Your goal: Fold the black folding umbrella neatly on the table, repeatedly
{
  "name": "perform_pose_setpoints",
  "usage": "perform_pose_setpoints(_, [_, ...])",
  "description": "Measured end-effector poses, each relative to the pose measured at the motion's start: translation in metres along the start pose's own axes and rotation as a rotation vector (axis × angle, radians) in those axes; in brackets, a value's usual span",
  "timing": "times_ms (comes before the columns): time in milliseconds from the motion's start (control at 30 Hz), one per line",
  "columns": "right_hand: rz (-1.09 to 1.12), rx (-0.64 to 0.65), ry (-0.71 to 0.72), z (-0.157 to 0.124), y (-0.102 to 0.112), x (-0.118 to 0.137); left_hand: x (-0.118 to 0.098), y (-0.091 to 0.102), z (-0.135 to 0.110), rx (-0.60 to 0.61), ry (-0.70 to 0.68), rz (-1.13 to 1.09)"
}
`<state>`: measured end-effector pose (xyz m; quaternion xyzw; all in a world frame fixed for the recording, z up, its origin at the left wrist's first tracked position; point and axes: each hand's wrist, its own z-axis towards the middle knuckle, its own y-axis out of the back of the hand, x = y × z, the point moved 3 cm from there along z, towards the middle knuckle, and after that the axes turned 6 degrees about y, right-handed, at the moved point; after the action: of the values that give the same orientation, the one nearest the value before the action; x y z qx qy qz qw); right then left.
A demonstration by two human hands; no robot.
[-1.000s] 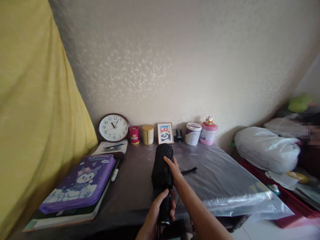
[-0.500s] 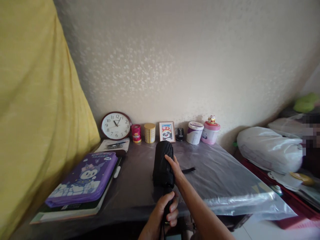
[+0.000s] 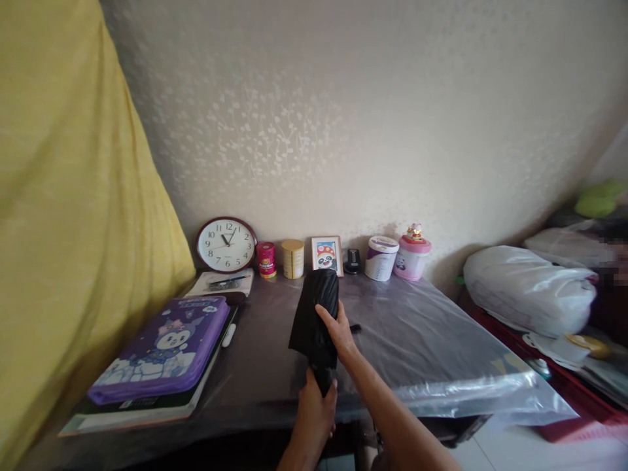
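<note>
A folded black umbrella [image 3: 314,307] is held up in front of me, over the near part of the table. Below its canopy, my left hand [image 3: 316,402] is closed around the black handle. My right hand [image 3: 337,327] wraps the canopy from the right side, thumb across its front and the other fingers hidden behind. The lower left edge of the cloth flares out a little. A short black strap [image 3: 356,328] sticks out to the right behind my right hand.
Plastic sheeting covers the table [image 3: 407,347]. Along the wall stand a round clock [image 3: 227,244], a red can [image 3: 266,260], a yellow can [image 3: 293,259], a picture frame [image 3: 326,254] and two tubs [image 3: 381,259]. A purple binder [image 3: 161,347] lies left; white bags [image 3: 530,288] lie right.
My left hand has turned on the handle, its back now facing me. The canopy cloth has loosened and flares at the lower left. Less of the strap shows.
</note>
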<state>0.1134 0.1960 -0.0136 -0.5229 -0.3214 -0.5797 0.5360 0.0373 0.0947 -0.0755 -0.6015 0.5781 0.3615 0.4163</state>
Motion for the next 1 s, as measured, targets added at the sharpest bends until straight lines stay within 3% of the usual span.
perform_pose_setpoints(100, [0.073, -0.038, -0.044, 0.002, 0.002, 0.002, -0.005, 0.003, -0.002, 0.058, -0.034, 0.006])
perform_pose_setpoints(267, [0.289, 0.033, -0.228, 0.0, 0.004, 0.01, -0.016, -0.003, -0.017, 0.463, 0.008, -0.293])
perform_pose_setpoints(367, [0.315, 0.106, -0.266, -0.003, 0.004, 0.014, -0.016, -0.008, -0.024, 0.576, 0.082, -0.453])
perform_pose_setpoints(433, [0.285, 0.105, -0.262, -0.003, 0.005, 0.015, -0.013, -0.011, -0.024, 0.512, 0.073, -0.377])
perform_pose_setpoints(600, [0.12, -0.008, -0.163, -0.002, 0.008, 0.015, -0.003, -0.011, -0.01, 0.199, -0.012, -0.036])
perform_pose_setpoints(767, [0.051, -0.076, -0.059, 0.0, 0.009, 0.012, 0.001, -0.004, 0.0, 0.038, -0.042, 0.027])
perform_pose_setpoints(867, [0.132, -0.066, -0.102, 0.001, 0.008, 0.01, -0.004, -0.002, -0.003, 0.118, -0.061, 0.019])
perform_pose_setpoints(1000, [0.287, -0.01, -0.247, 0.001, 0.007, 0.009, -0.014, -0.003, -0.016, 0.35, -0.037, -0.104])
